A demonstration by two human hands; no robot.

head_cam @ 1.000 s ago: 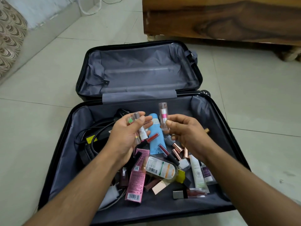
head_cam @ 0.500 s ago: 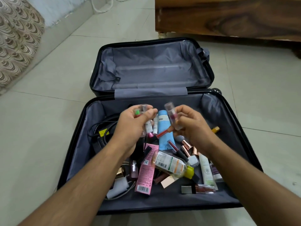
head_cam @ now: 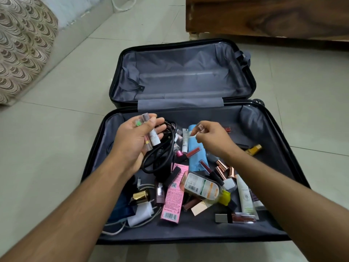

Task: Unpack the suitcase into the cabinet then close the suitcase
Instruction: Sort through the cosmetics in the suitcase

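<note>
Tiled floor holds the open suitcase (head_cam: 188, 231), cosmetics inside. I cup small tubes (head_cam: 151, 138) in my left hand (head_cam: 136, 140), gathering a load; right hand (head_cam: 211, 138) pinches a blurred clear vial.

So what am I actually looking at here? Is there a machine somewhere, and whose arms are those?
There is no machine. A person wears a wide-angle camera on their head, looking forward and down, so the two bare arms are their own.

On the tiled floor lies an open suitcase. Its far half is bare grey lining; the near half holds a jumble of small things: a pink box, a clear bottle with a yellow cap, a light blue tube, a black cable, a white charger and several lipsticks.

The left hand holds a few small tubes in its curled palm. The right hand pinches something small and clear, too blurred to name.

At the top right is wooden furniture; I cannot tell whether it is the cabinet.
</note>
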